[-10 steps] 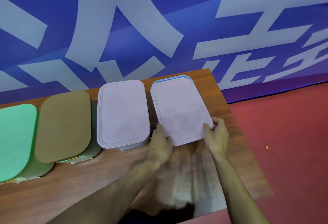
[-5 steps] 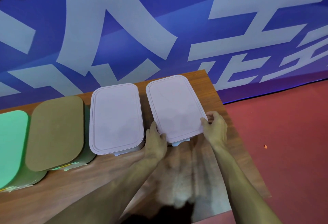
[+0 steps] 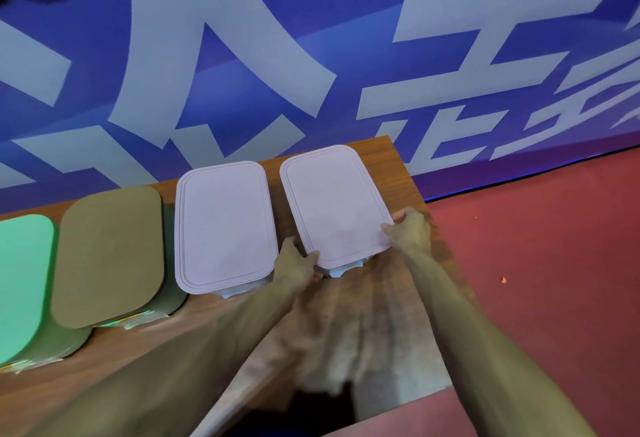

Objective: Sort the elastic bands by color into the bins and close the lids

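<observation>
both arms outstretched, left hand (image 3: 298,265), right hand (image 3: 410,233), each grip holding rightmost lid (image 3: 332,201) by near corner

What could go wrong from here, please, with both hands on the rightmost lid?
1. The left hand and right hand grip only the near corners of the rightmost pink lid, so its far end may stay unseated.
2. Its bin sits close to the right edge of the table; a sideways shove could slide it off.
3. The left hand is wedged beside the neighbouring pink lid and may knock it.
</observation>
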`<state>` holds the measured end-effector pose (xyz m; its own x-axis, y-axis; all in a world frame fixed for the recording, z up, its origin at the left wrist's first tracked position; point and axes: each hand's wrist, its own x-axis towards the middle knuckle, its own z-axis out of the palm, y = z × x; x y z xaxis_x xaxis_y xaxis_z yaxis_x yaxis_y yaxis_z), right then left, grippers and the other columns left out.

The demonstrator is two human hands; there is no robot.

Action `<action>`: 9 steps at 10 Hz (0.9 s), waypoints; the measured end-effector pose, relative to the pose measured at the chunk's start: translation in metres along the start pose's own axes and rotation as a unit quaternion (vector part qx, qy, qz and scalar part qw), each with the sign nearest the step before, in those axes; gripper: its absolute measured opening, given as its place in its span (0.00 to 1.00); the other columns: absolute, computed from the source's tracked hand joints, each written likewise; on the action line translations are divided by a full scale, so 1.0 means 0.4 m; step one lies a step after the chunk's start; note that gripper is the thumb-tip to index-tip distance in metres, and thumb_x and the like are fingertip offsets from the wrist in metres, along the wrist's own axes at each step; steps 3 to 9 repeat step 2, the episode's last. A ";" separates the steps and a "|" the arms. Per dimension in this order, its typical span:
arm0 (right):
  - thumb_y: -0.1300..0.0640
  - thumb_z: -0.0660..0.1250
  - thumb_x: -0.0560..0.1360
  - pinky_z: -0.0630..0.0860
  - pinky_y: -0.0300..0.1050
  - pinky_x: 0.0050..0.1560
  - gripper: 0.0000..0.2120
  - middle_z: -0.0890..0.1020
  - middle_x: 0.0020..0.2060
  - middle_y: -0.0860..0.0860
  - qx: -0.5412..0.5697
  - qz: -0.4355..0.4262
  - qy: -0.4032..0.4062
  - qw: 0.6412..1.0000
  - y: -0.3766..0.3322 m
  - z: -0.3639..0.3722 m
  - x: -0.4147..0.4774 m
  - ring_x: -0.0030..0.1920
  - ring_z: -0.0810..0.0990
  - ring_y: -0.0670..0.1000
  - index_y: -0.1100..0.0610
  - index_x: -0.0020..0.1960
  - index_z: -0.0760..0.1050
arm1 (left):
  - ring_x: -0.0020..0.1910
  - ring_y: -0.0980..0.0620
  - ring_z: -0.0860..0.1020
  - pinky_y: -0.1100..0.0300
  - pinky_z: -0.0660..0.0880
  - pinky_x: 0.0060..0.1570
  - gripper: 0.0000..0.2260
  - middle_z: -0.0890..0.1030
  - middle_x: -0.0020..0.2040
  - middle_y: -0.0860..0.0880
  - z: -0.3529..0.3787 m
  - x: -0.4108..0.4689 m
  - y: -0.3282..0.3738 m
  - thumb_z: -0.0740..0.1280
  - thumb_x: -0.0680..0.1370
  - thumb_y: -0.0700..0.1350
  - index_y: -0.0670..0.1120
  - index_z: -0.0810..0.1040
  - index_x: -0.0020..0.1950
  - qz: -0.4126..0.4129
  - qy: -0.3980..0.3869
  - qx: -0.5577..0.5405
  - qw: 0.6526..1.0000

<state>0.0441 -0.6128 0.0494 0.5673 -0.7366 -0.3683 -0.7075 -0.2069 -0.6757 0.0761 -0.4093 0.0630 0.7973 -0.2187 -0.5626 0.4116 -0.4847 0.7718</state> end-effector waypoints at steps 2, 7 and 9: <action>0.58 0.67 0.74 0.68 0.53 0.63 0.18 0.71 0.62 0.57 -0.146 -0.108 0.067 0.981 -0.038 0.002 -0.053 0.62 0.69 0.59 0.57 0.63 0.71 | 0.34 0.46 0.79 0.52 0.81 0.40 0.08 0.78 0.48 0.43 -0.085 -0.047 0.048 0.64 0.79 0.44 0.44 0.66 0.51 -0.022 -0.088 0.035 0.995; 0.58 0.67 0.74 0.68 0.53 0.63 0.18 0.71 0.62 0.57 -0.146 -0.108 0.067 0.981 -0.038 0.002 -0.053 0.62 0.69 0.59 0.57 0.63 0.71 | 0.34 0.46 0.79 0.52 0.81 0.40 0.08 0.78 0.48 0.43 -0.085 -0.047 0.048 0.64 0.79 0.44 0.44 0.66 0.51 -0.022 -0.088 0.035 0.995; 0.58 0.67 0.74 0.68 0.53 0.63 0.18 0.71 0.62 0.57 -0.146 -0.108 0.067 0.981 -0.038 0.002 -0.053 0.62 0.69 0.59 0.57 0.63 0.71 | 0.34 0.46 0.79 0.52 0.81 0.40 0.08 0.78 0.48 0.43 -0.085 -0.047 0.048 0.64 0.79 0.44 0.44 0.66 0.51 -0.022 -0.088 0.035 0.995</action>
